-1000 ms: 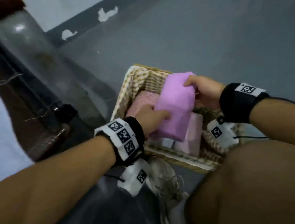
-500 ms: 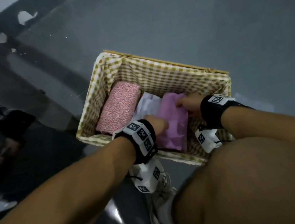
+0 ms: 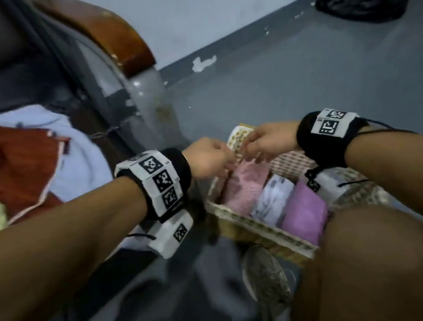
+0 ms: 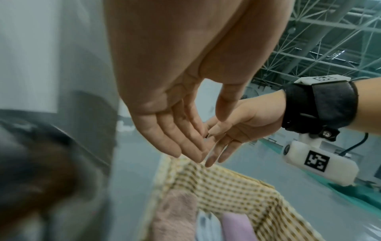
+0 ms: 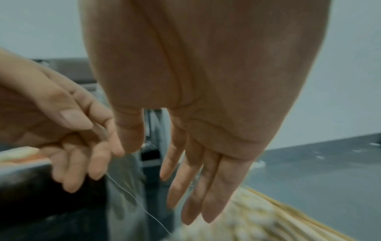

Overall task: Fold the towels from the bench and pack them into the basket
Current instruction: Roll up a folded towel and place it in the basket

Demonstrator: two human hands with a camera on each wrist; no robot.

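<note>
Above the basket (image 3: 245, 220) of folded towels (image 3: 304, 212), both hands, left (image 3: 208, 158) and right (image 3: 268, 141), loose-fingered, empty.

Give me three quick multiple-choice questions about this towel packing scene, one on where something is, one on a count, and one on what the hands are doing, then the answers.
1. Where does the lilac towel lie in the basket?
A. At the end nearest the person's knee
B. In the middle
C. On the floor outside

2. How many folded towels show in the basket?
A. One
B. Three
C. Five

3. What are the left hand and right hand holding?
A. The lilac towel
B. The basket's rim
C. No towel

Answers: 1 A, it lies beside the white patterned towel, by the knee. 2 B, speckled pink towel, white and lilac. 3 C, both hang above the basket with relaxed fingers.
</note>
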